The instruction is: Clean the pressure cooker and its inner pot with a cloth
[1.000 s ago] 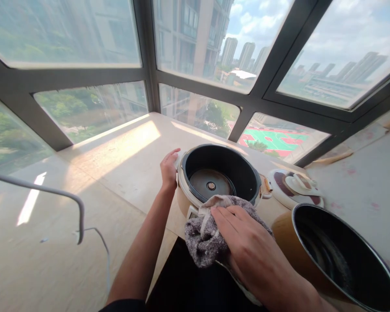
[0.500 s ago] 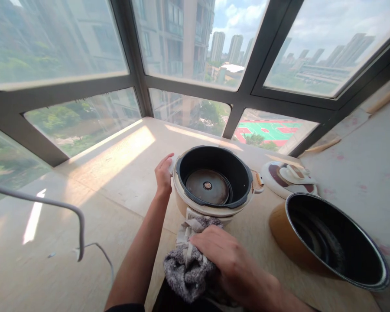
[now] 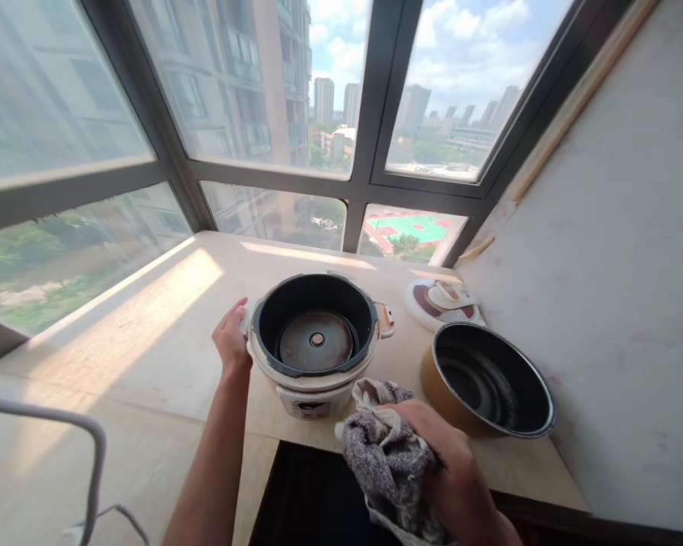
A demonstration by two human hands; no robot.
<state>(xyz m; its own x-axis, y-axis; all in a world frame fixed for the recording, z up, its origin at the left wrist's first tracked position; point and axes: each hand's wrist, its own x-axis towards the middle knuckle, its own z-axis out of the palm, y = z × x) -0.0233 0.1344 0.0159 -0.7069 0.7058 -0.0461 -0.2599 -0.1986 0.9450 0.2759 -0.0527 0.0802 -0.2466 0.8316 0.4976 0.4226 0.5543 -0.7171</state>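
Note:
An electric pressure cooker base point(image 3: 316, 383) stands on the wooden ledge, its dark well open and a round heating plate point(image 3: 301, 350) showing at the bottom. At its left side my left hand point(image 3: 231, 334) grips the white side handle, which the hand partly hides. My right hand point(image 3: 441, 440) is closed on a bunched grey-and-white cloth point(image 3: 384, 451), held in front of the cooker at its lower right. To the right, the inner pot point(image 3: 432, 387), gold-brown outside and black inside, rests tilted towards me. The white-and-maroon lid point(image 3: 414, 303) lies behind that pot.
Window frames point(image 3: 273, 173) close off the back and left. A papered wall point(image 3: 615, 303) rises on the right. A grey cable point(image 3: 95, 462) loops in at the lower left. The ledge point(image 3: 165, 349) has a front edge close to me.
My right hand has moved the cloth to the right, away from the cooker's front, uncovering its panel. My left hand stays at the handle. The view has swung to the right.

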